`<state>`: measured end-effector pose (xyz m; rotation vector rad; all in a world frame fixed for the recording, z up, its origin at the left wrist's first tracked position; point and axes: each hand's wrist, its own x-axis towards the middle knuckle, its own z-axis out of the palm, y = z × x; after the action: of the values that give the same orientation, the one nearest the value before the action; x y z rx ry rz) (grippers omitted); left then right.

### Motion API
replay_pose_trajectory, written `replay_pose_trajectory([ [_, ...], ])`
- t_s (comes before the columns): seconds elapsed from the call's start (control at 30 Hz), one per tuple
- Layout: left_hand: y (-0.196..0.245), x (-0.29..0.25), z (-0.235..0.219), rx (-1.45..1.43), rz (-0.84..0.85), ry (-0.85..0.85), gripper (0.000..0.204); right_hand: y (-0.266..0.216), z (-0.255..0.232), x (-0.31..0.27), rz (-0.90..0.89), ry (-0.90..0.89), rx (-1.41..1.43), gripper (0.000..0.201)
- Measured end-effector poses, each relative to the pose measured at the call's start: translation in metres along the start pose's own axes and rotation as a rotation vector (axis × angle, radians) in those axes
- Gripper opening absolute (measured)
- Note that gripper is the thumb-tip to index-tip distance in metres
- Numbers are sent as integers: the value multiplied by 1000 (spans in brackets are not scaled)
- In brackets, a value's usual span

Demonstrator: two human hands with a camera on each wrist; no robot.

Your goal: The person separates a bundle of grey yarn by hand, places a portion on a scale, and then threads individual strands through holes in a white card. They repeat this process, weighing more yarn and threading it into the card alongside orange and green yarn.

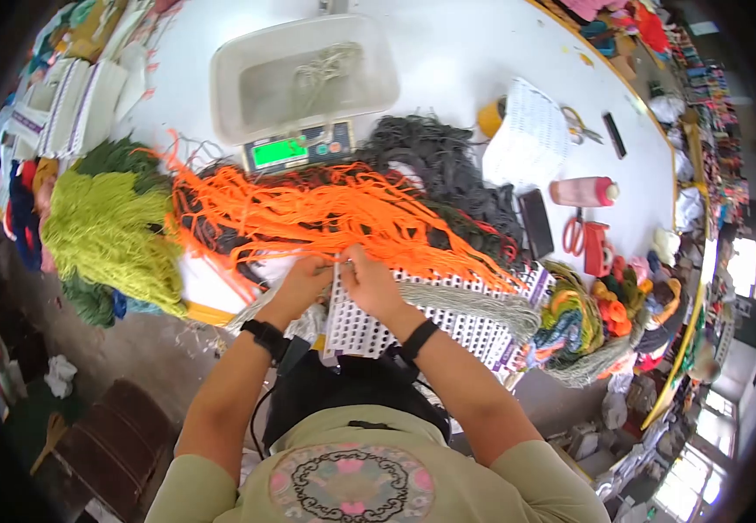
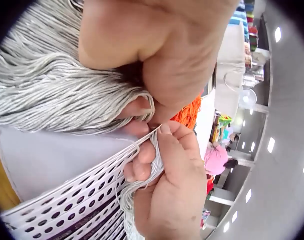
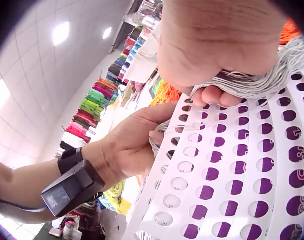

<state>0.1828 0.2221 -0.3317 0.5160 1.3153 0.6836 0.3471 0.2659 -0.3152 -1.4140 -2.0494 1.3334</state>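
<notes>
A white card (image 1: 356, 327) punched with rows of holes lies at the table's near edge, below my hands. At its upper left corner my left hand (image 1: 304, 283) curls its fingers around grey thread (image 2: 47, 90), which hangs in a thick bundle in the left wrist view. My right hand (image 1: 371, 283) meets it there. Thumb and forefinger of the right hand pinch grey thread at the card's edge in the left wrist view, and more strands (image 3: 277, 75) run through its palm. Fingertips of both hands almost touch; the right wrist view partly hides them behind the card.
Orange yarn (image 1: 325, 209) heaps just beyond my hands, with dark grey yarn (image 1: 421, 152) behind it. A scale (image 1: 299, 148) bears a plastic tub (image 1: 221, 87). Lime yarn (image 1: 112, 235) hangs over the left edge. Red-handled scissors (image 1: 573, 234) and a thread cone (image 1: 583, 192) lie right.
</notes>
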Motion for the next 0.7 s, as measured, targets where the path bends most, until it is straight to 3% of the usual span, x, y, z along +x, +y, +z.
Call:
replay_pose_trajectory([
  [0.07, 1, -1, -2, 151, 39, 9, 19, -2, -1, -1, 51, -40, -35, 14],
  [0.2, 6, -6, -25, 289, 123, 24, 18, -4, -1, -1, -37, -11, -6, 13],
  [0.27, 4, -9, -44, 19, 36, 302, 19, -5, -5, 1, 13, -89, 13, 15],
  [0.4, 13, -22, -51, -50, 57, 199, 18, -3, -4, 1, 1, -86, 28, 15],
  [0.47, 22, -26, -41, -319, -32, 171, 17, -2, -4, 1, 0, -86, 25, 15],
  [0.7, 11, -19, -34, 8, 14, 201, 15, 1, -3, 0, 11, -97, 36, 16],
])
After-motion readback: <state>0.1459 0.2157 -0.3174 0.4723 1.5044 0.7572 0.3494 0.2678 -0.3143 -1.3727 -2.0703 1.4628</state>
